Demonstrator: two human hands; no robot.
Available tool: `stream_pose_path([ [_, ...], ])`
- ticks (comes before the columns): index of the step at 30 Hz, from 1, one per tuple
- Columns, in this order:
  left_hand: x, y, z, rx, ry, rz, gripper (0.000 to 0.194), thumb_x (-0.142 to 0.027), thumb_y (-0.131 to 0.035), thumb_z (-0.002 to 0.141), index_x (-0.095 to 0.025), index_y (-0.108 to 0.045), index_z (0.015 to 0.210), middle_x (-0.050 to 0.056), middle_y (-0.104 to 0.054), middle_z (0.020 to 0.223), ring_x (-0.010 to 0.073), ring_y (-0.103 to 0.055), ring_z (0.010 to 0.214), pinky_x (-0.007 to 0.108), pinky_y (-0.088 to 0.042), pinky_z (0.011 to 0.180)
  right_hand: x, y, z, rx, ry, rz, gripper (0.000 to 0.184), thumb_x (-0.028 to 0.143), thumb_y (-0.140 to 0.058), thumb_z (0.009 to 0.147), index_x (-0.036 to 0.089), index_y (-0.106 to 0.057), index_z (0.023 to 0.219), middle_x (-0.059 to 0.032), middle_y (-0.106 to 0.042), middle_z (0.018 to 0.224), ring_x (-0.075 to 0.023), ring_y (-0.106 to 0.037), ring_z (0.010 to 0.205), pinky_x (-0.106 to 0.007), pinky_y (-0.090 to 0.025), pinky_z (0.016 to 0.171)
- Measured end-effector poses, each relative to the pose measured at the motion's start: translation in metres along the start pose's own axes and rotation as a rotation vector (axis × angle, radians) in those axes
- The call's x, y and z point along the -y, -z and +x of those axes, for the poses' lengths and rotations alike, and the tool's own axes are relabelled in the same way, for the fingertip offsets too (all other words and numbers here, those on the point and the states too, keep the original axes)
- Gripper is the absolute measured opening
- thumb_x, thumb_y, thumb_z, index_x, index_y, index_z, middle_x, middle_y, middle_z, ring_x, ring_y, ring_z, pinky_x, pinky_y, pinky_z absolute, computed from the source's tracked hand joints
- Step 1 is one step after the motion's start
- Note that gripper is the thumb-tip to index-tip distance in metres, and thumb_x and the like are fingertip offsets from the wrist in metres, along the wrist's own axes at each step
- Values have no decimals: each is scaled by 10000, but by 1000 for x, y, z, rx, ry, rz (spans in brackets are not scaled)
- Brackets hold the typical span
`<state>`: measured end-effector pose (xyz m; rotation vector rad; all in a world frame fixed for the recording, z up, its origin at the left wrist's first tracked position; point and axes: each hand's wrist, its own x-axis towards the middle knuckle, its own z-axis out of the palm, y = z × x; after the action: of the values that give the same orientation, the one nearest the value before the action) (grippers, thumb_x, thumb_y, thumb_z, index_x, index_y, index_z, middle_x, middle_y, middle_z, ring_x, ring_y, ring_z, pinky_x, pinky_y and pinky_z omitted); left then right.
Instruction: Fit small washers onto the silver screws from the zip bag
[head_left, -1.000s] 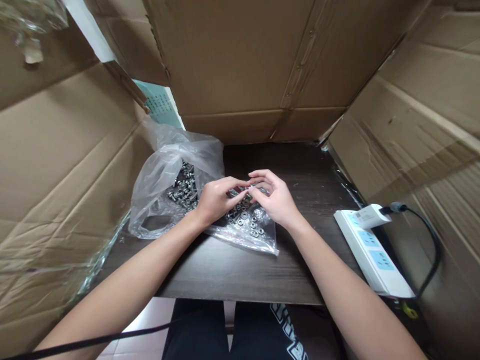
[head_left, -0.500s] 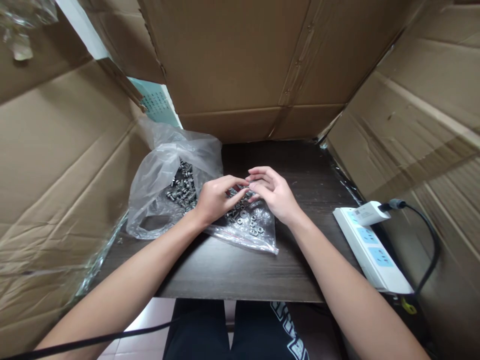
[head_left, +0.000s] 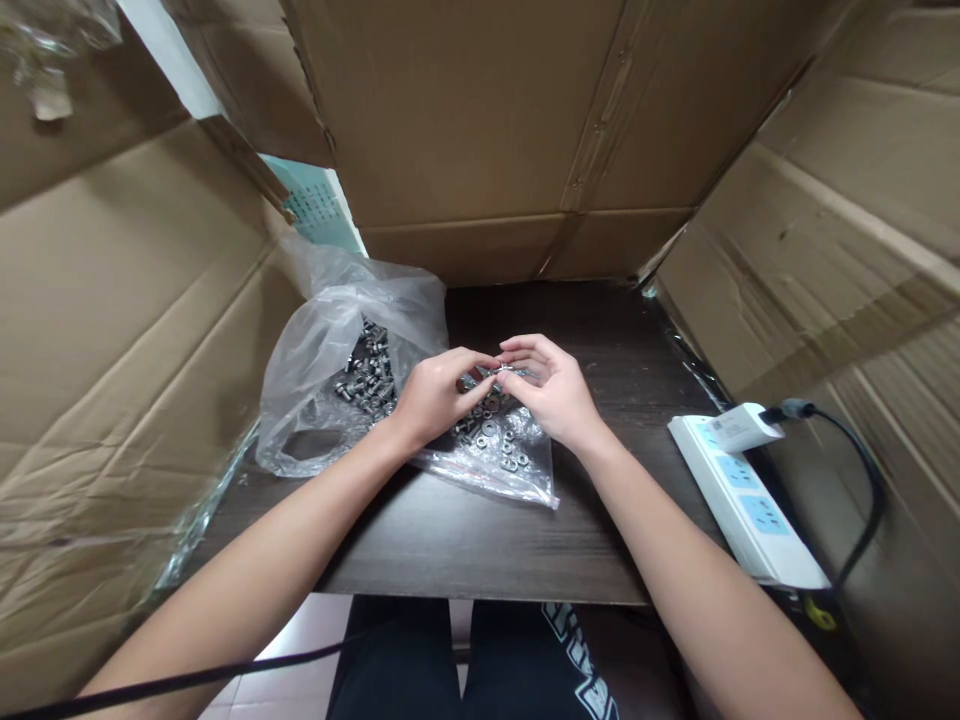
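My left hand (head_left: 437, 393) and my right hand (head_left: 553, 390) meet fingertip to fingertip over a flat clear zip bag (head_left: 536, 485). Thumb and fingers of both pinch a small silver piece (head_left: 503, 367), which looks like a bolt; it is too small to make out fully, and whether a nut or washer is on it cannot be seen. Loose nuts (head_left: 510, 464) and washers (head_left: 489, 427) lie on the zip bag below the hands. Left of them, a larger crumpled plastic bag (head_left: 307, 350) gapes around a pile of bolts (head_left: 367, 375).
Cardboard walls (head_left: 480, 120) enclose the dark tabletop (head_left: 480, 560) at the back and both sides. At the right stands a white power strip (head_left: 750, 510) with a plugged-in adapter (head_left: 742, 428) and a black cable (head_left: 870, 470). Another black cable (head_left: 225, 675) crosses my left forearm.
Both hands keep almost the same place over the zip bag. The right fingers have shifted slightly, and the silver piece between the fingertips now shows more clearly.
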<state>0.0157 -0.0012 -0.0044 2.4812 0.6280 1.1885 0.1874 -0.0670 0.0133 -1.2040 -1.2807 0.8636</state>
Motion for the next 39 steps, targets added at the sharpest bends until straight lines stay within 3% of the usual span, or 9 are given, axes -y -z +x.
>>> stream_pose_path([
  [5, -1, 0, 0, -6, -15, 3, 111, -226, -640, 949, -159, -697, 1017, 42, -738, 900, 127, -694, 756, 219, -552, 668, -2, -2, -1, -92, -18, -173, 231, 432, -618, 911, 208, -626, 856, 2, -619, 630, -158, -621, 562, -298, -531, 559],
  [11, -1, 1, -2, -2, -24, 13, 111, -228, -626, 964, -160, -684, 1028, 52, -740, 962, 134, -690, 801, 224, -528, 680, 4, -1, -1, 24, -7, 24, 387, 348, -761, 777, 226, -609, 1111, -79, -693, 1037, -234, -692, 938, -310, -601, 626],
  [15, -1, 1, -3, 15, -37, 25, 108, -230, -625, 968, -163, -680, 1034, 43, -736, 956, 127, -683, 795, 219, -524, 691, 5, 0, -2, 9, -41, -120, 183, 380, -676, 865, 202, -636, 883, -20, -652, 711, -174, -646, 664, -308, -566, 606],
  [17, -2, 1, -2, 8, -22, 24, 111, -241, -629, 969, -163, -678, 1031, 40, -730, 938, 120, -674, 771, 212, -521, 676, 4, 1, -2, -34, -55, -214, 239, 414, -596, 923, 202, -631, 822, -2, -599, 617, -149, -592, 569, -295, -530, 561],
  [22, -1, 2, -2, -5, -7, 15, 107, -237, -629, 966, -163, -674, 1029, 42, -728, 952, 115, -666, 753, 199, -517, 654, 5, 1, -1, 36, -40, 35, 354, 345, -757, 775, 211, -622, 1073, -76, -673, 1022, -229, -688, 896, -311, -597, 595],
  [27, -1, 1, -1, 0, -37, 23, 102, -222, -641, 960, -158, -676, 1031, 29, -720, 912, 106, -663, 740, 191, -513, 646, 2, 1, 0, 38, -122, -14, 217, 404, -659, 872, 194, -627, 917, -1, -605, 719, -136, -605, 545, -281, -543, 486],
  [33, 1, 0, -2, -1, -39, 22, 105, -227, -637, 963, -156, -675, 1030, 37, -729, 942, 107, -667, 752, 196, -516, 654, 2, 1, 0, 45, -54, 25, 388, 320, -750, 782, 214, -604, 1126, -64, -673, 1027, -210, -698, 870, -282, -602, 570],
  [37, 1, 1, -3, 26, -48, 17, 105, -222, -642, 958, -149, -675, 1027, 38, -724, 927, 114, -671, 771, 199, -519, 661, 2, 0, -1, -2, -75, -112, 249, 361, -649, 889, 211, -612, 1084, 14, -637, 671, -157, -642, 565, -283, -558, 528],
  [39, 1, 1, -2, 24, -41, 17, 102, -219, -648, 954, -149, -678, 1022, 35, -722, 914, 114, -667, 762, 199, -520, 660, 1, 0, -1, -31, -93, -143, 209, 381, -612, 914, 205, -629, 1025, 3, -639, 661, -162, -647, 566, -285, -553, 519],
])
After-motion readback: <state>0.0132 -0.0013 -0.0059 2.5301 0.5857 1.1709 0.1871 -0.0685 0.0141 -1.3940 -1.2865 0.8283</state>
